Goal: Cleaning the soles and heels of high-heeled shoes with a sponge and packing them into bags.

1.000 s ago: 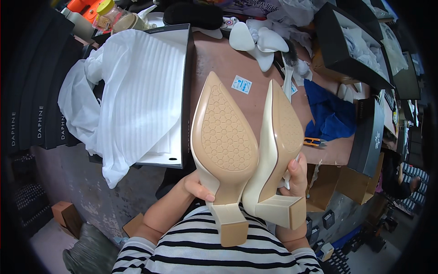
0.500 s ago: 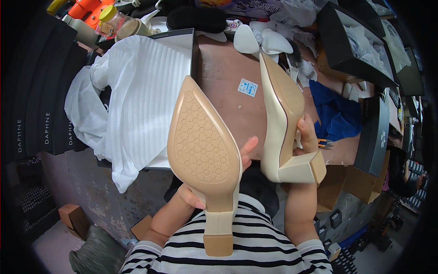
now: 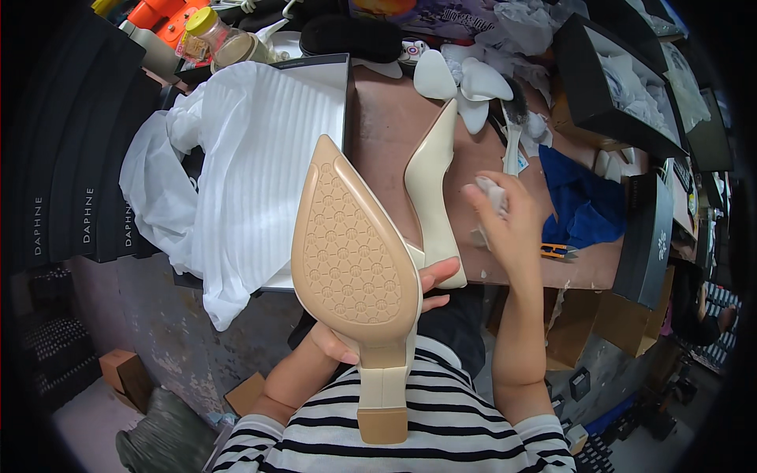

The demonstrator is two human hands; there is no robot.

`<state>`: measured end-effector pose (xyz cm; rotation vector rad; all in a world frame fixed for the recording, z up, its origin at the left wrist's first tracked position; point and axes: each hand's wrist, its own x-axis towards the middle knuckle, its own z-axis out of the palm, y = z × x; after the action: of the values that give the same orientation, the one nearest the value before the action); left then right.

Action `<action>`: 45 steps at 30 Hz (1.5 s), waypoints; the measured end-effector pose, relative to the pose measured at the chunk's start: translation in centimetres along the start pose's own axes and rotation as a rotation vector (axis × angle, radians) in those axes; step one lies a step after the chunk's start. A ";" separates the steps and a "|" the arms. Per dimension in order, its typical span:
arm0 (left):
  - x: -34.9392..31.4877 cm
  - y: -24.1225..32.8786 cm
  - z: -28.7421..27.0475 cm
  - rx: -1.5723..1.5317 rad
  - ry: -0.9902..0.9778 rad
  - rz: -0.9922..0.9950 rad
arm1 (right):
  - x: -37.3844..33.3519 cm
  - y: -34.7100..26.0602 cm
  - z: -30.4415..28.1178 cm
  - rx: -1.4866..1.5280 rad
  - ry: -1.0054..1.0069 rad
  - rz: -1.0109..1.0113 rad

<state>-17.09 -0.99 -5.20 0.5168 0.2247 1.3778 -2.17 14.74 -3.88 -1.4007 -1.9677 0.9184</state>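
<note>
My left hand grips a cream high-heeled shoe around its heel end, the patterned tan sole facing me and the block heel pointing down. A second cream high-heeled shoe lies on its side on the table, toe away from me, partly behind the held one. Fingertips of my left hand come close to its near end; whether they touch it I cannot tell. To its right, my right hand is closed on a small crumpled white wad, which looks like tissue or cloth.
An open shoe box with white wrapping stands left, beside stacked black boxes. A blue cloth, orange-handled cutters and a brush lie right. White inserts lie behind; another open box stands far right.
My right hand has let go of the second shoe, now lying on the table, and has moved up with the white wad. My left hand keeps its shoe nearly still.
</note>
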 end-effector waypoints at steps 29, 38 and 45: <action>-0.7 -0.5 1.7 -0.247 0.076 -0.206 | -7.8 -6.5 -4.2 0.193 -0.239 -0.045; -0.2 -0.6 -0.1 -0.347 -0.087 -0.092 | -8.3 -4.0 -4.6 0.894 -0.407 0.230; -0.1 -0.5 -0.5 -0.283 0.009 -0.091 | -8.5 -3.6 -5.1 1.003 -0.140 0.097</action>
<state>-16.92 -1.00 -5.86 0.2616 0.0581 1.2972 2.19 6.92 1.67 -0.8348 -1.1742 1.7446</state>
